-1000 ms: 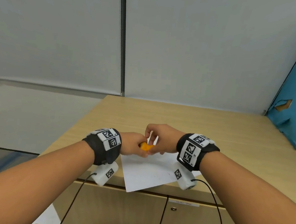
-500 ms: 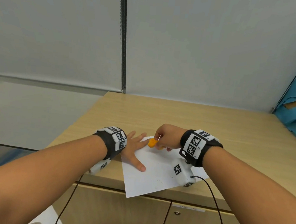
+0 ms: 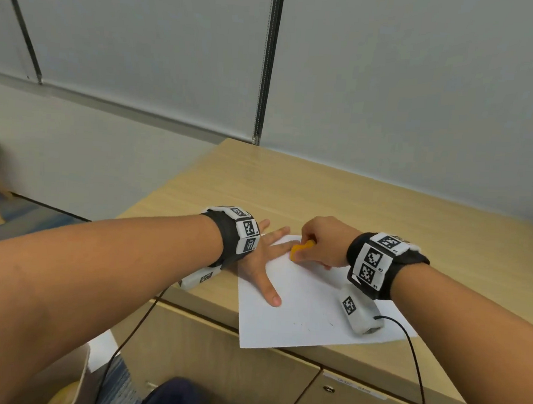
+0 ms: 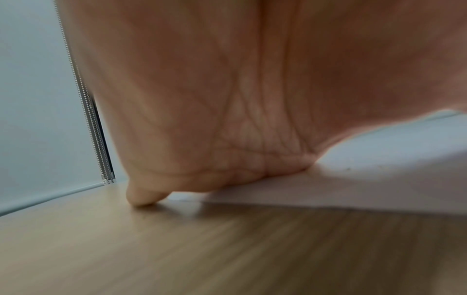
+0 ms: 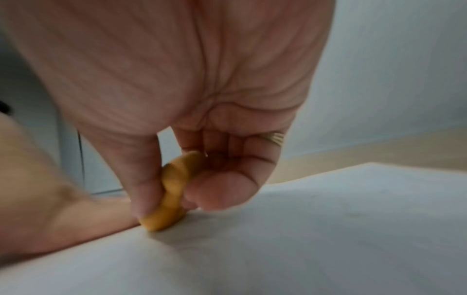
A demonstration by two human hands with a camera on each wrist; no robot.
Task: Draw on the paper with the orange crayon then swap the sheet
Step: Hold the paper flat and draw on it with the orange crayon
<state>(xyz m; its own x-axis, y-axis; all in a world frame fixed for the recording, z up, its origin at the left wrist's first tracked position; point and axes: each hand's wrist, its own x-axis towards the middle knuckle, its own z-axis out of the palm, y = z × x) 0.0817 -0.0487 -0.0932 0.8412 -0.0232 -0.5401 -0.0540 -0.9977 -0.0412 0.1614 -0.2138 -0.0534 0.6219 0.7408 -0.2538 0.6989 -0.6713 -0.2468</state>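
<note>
Holding: right hand (image 3: 325, 241) pinches the orange crayon (image 3: 299, 249) between thumb and fingers.
Crayon: its tip touches the paper (image 3: 308, 310).
Left hand (image 3: 260, 260): flat, fingers spread, pressing the paper just beside the crayon.
Paper: on the wooden table (image 3: 291, 191).

- Bare forearms, no sleeves in sight.
- Left wristband (image 3: 230, 237): black, ringed with white tiles printed with black square-pattern markers.
- Right wristband (image 3: 383, 265): same black strap, same marker tiles.
- White camera box (image 3: 359, 313) under the right wrist, marker on its side, black cable (image 3: 417, 367) trailing off.
- Matching white box (image 3: 196, 278) under the left wrist, also with a black cable.
- Dark blue clothing (image 3: 172, 396) at the bottom edge.
</note>
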